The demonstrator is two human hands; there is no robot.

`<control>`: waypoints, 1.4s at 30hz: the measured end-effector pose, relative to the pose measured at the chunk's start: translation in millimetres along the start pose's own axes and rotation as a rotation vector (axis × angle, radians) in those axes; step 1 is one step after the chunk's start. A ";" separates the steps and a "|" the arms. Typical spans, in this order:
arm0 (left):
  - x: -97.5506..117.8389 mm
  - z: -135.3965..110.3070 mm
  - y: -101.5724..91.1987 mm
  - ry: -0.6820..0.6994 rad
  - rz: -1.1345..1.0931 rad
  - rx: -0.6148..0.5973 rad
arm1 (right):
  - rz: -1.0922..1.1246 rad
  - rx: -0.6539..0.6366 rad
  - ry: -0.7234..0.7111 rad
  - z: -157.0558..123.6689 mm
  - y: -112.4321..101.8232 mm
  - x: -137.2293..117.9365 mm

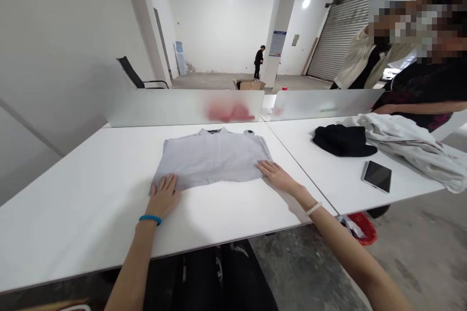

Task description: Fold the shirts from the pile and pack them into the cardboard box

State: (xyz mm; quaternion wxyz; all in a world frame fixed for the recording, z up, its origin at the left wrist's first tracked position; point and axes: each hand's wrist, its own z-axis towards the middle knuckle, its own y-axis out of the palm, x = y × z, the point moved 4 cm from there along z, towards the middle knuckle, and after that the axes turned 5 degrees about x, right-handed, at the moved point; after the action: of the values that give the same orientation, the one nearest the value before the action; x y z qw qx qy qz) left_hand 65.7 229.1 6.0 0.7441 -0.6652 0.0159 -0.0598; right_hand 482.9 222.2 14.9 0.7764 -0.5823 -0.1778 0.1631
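A pale grey collared shirt [213,158] lies folded on the white table [91,194], collar toward the far divider. My left hand [164,196], with a blue band on the wrist, rests flat on the shirt's near left corner, fingers spread. My right hand [277,175], with a white bead bracelet on the wrist, lies flat at the shirt's near right corner, fingers stretched out. Neither hand holds anything.
A frosted divider [182,107] runs along the table's far edge. On the adjoining table to the right lie a black garment [341,140], a white garment [408,148] and a dark phone [377,176]. Two people stand beyond it. A red bin [365,227] sits on the floor.
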 end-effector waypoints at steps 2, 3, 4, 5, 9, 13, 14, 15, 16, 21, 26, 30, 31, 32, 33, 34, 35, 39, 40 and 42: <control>-10.1 3.1 -1.2 -0.027 -0.034 0.055 | -0.016 -0.037 0.002 7.7 0.9 -1.0; -15.0 4.7 -1.9 -0.043 -0.052 0.084 | -0.017 -0.055 0.011 11.7 1.6 -0.9; -19.2 6.3 -2.6 -0.052 -0.068 0.109 | -0.015 -0.074 0.025 15.5 2.5 -0.1; -22.5 7.8 -3.1 -0.052 -0.080 0.126 | -0.009 -0.093 0.043 18.9 3.8 1.0; -27.1 10.8 -4.6 -0.003 -0.092 0.137 | 0.111 -0.109 0.122 25.9 9.6 7.1; -22.8 0.1 -14.0 -0.012 -0.136 0.151 | 0.391 0.008 0.222 16.0 8.5 12.0; -21.0 -6.5 -17.5 -0.022 -0.155 0.144 | 0.463 0.037 0.248 9.9 6.8 12.6; -19.5 -15.1 -21.1 -0.034 -0.173 0.131 | 0.525 0.063 0.274 2.1 4.3 12.8; -18.3 -25.7 -24.3 -0.046 -0.190 0.115 | 0.568 0.082 0.290 -7.5 0.8 12.0; -25.6 -93.1 -28.4 -0.030 -0.263 0.141 | 0.507 0.002 0.241 -73.1 -26.3 -9.0; -44.7 -125.1 -10.2 0.116 -0.293 0.194 | 0.435 -0.060 0.221 -124.0 -47.8 -39.4; -47.1 -120.7 -6.2 0.198 -0.195 0.191 | 0.354 0.072 0.267 -145.9 -44.5 -51.7; -44.3 -119.5 -8.4 0.198 -0.158 0.215 | 0.331 0.133 0.293 -152.2 -42.3 -53.1; -39.8 -118.8 -11.5 0.185 -0.122 0.251 | 0.308 0.201 0.329 -159.1 -40.0 -54.1; -32.7 -118.6 -15.2 0.169 -0.090 0.289 | 0.287 0.273 0.377 -166.3 -38.0 -54.9; -22.3 -119.0 -18.9 0.164 -0.069 0.322 | 0.269 0.347 0.435 -173.5 -36.4 -55.7; -7.8 -119.7 -22.2 0.185 -0.060 0.341 | 0.254 0.419 0.500 -180.1 -35.1 -56.9; 85.7 -125.2 -30.6 0.498 -0.116 0.312 | 0.289 0.562 0.764 -191.3 -30.4 -65.2; 112.6 -126.3 -31.5 0.577 -0.139 0.304 | 0.333 0.556 0.815 -190.1 -28.8 -67.4; 163.1 -126.1 -29.6 0.706 -0.168 0.276 | 0.433 0.537 0.896 -186.2 -25.9 -70.5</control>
State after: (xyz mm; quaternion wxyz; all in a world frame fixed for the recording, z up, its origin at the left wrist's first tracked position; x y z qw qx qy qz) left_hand 212.5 83.4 30.1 0.7678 -0.4963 0.2086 -0.3474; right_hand 508.6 25.3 -14.4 0.8457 -0.3999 0.3404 0.0952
